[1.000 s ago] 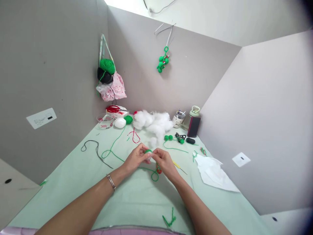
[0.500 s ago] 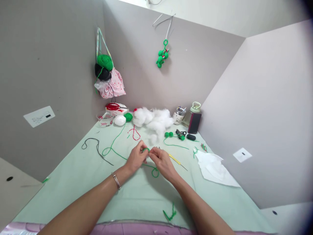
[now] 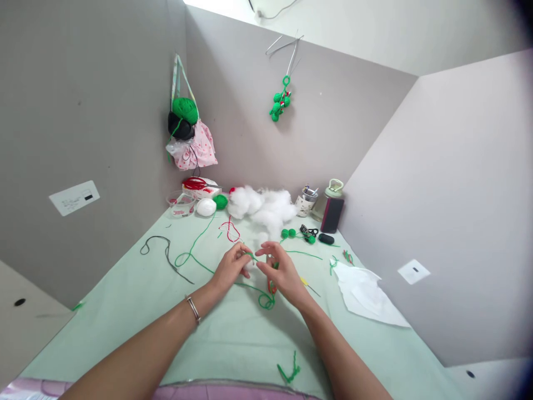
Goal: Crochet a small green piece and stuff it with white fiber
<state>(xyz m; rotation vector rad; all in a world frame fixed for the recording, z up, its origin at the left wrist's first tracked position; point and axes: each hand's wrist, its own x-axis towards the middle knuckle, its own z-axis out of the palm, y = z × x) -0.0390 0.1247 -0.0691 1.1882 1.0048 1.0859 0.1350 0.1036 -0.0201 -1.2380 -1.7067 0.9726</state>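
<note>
My left hand [image 3: 231, 268] pinches a small green crochet piece [image 3: 249, 256] stuffed with white fluff, just above the pale green tablecloth [image 3: 125, 300]. My right hand [image 3: 282, 270] is beside it with thumb and forefinger pinched on the green yarn strand [image 3: 264, 300] near the piece, other fingers spread. The yarn loops on the cloth below my right hand and trails left toward the back. A red bit shows under my right hand. A silver bracelet [image 3: 192, 309] is on my left wrist.
A heap of white stuffing [image 3: 266, 206], green balls [image 3: 288, 233], a yellow crochet hook [image 3: 307, 285], white paper [image 3: 366, 294], a cup, a bottle and a dark phone [image 3: 332, 214] lie at the back and right. Grey partition walls enclose the desk; a green crochet string hangs on the wall [image 3: 280, 103].
My right hand's fingers have spread and its pinch has moved slightly away from the green piece, drawing yarn out. The camera has tilted a little.
</note>
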